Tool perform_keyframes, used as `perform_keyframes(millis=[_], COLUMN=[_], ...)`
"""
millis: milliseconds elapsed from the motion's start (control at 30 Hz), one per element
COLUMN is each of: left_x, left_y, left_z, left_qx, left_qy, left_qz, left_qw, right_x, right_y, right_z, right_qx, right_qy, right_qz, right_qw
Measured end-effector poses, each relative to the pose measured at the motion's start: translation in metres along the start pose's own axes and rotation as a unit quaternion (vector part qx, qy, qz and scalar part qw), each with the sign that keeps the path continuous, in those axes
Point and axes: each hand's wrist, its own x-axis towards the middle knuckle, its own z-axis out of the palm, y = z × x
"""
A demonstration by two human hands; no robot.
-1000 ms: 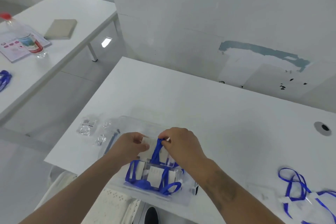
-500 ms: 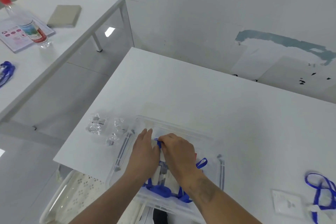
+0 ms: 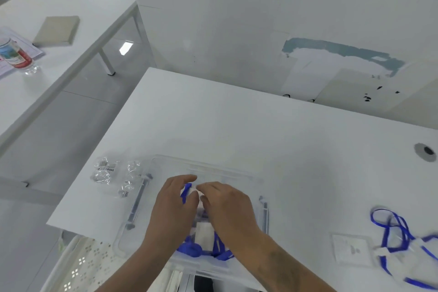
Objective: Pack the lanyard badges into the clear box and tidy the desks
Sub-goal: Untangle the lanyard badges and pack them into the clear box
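A clear plastic box (image 3: 213,168) sits at the near edge of the white desk (image 3: 237,125). Both hands are down inside it. My left hand (image 3: 174,206) and my right hand (image 3: 227,206) pinch one lanyard badge (image 3: 189,191) with a blue strap between their fingertips. More badges with blue lanyards (image 3: 196,248) lie packed in the box's near end, partly hidden by my wrists. At the right edge of the desk lie loose blue lanyards with badge sleeves (image 3: 403,239) and a clear badge holder (image 3: 350,251).
Small clear plastic packets (image 3: 111,173) lie left of the box. A cable hole (image 3: 426,151) is at the desk's right. A second desk (image 3: 59,7) at the left holds a bottle (image 3: 14,54), papers and a grey pad (image 3: 57,31). A white perforated chair (image 3: 83,263) stands below the desk edge.
Both hands have gone down from above the box into it with the badge. The camera has shifted, so the box appears more centred.
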Motion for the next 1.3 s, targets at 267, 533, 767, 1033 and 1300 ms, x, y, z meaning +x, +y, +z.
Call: perform_keyframes(millis=[267, 533, 767, 1033, 1300], left_x=[-0.028, -0.066, -0.078, -0.08, -0.07], left_y=[0.075, 0.144, 0.151, 0.132, 0.125], left_z=[0.053, 0.135, 0.232, 0.313, 0.326], left_qx=[-0.018, 0.108, 0.19, 0.305, 0.316], left_qy=[-0.045, -0.029, -0.181, -0.266, -0.268], left_qz=[0.075, 0.223, 0.205, 0.211, 0.161], left_qw=[0.996, 0.968, 0.943, 0.89, 0.896], right_x=[-0.055, -0.145, -0.208, -0.218, -0.214], right_y=[0.065, 0.166, 0.25, 0.293, 0.307], right_z=[-0.092, -0.153, -0.159, -0.131, -0.137], right_qx=[0.01, -0.024, -0.062, -0.128, -0.033], right_qy=[0.083, 0.051, -0.131, -0.219, -0.2], right_qz=[0.06, 0.22, 0.294, 0.254, 0.284], right_qw=[0.995, 0.974, 0.945, 0.933, 0.937])
